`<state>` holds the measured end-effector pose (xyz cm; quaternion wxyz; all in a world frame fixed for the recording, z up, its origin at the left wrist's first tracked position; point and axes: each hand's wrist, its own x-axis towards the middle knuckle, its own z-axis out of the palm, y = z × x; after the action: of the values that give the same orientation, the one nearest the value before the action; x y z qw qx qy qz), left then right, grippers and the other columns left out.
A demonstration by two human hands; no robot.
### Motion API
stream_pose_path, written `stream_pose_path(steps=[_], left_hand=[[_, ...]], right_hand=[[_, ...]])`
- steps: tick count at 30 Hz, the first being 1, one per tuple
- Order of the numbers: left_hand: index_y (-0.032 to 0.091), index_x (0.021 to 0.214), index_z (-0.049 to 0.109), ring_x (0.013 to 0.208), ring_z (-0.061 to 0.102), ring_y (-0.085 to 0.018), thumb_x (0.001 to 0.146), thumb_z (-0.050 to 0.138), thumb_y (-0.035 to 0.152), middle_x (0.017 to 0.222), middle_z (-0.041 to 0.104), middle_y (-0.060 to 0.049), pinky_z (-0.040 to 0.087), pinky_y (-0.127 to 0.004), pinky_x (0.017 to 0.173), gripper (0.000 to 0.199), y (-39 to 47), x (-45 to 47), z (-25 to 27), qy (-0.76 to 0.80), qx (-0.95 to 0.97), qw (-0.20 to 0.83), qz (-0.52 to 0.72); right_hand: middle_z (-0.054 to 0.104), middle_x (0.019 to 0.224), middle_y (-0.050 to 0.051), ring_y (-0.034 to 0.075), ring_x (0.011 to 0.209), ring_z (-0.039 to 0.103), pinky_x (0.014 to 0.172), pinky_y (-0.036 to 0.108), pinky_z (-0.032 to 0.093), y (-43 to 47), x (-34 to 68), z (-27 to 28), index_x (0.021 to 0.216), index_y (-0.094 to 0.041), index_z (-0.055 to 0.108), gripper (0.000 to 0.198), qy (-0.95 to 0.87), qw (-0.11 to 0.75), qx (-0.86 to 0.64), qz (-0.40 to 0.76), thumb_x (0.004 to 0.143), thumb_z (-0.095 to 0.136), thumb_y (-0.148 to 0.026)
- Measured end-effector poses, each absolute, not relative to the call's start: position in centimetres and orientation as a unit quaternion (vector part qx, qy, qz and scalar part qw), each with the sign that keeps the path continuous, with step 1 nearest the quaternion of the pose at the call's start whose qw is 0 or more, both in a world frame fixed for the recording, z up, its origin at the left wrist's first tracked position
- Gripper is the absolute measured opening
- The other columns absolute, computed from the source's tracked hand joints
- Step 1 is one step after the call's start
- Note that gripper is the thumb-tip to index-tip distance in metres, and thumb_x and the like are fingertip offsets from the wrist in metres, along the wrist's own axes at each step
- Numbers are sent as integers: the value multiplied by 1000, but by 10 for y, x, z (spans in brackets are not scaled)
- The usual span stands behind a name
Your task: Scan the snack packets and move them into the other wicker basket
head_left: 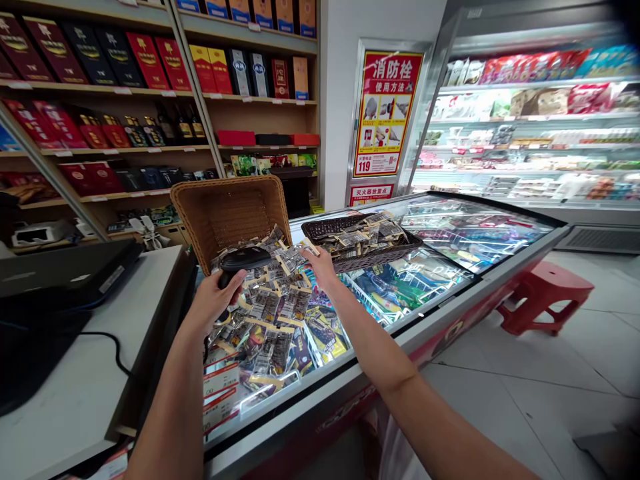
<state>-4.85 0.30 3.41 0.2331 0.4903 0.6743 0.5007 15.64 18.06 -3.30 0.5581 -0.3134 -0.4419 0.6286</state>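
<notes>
My left hand point(219, 300) is wrapped round a black handheld barcode scanner point(247, 257), whose head points right, over a heap of packets. Small clear packets point(265, 303) with dark contents and tan strips lie spread on the glass top of a chest freezer point(310, 380). With its fingers closed, my right hand point(320, 263) pinches one small clear packet point(293, 257) just right of the scanner. A tan wicker basket point(227, 213) is tipped with its opening toward me, behind the heap. To the right, a dark woven basket point(383, 260) holds more such packets.
A white counter point(145, 293) with a black device point(65, 273) and cable stands at the left. Shelves of boxed bottles point(150, 60) line the back. At the right are a red plastic stool point(550, 293) and a lit refrigerated display point(530, 127).
</notes>
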Motion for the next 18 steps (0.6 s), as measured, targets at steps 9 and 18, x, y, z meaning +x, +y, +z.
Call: stream_pose_path(steps=[9,18], left_hand=[[20,68,60,53,45,-13,74,74,86,54,56,1,34,-25,53,67,0,-52,35,673,537,261,437],[23,68,57,52,47,-14,70,68,91,52,56,1,35,-26,55,69,2,-45,36,694,531,243,420]], right_hand=[[59,71,-4,16,61,62,67,30,56,177,164,-28,110,-22,67,35,-466,582,-340,573,89,76,-48],[62,77,-3,17,65,68,69,30,57,179,158,-34,114,-23,66,44,-503,564,-332,565,87,75,-57]])
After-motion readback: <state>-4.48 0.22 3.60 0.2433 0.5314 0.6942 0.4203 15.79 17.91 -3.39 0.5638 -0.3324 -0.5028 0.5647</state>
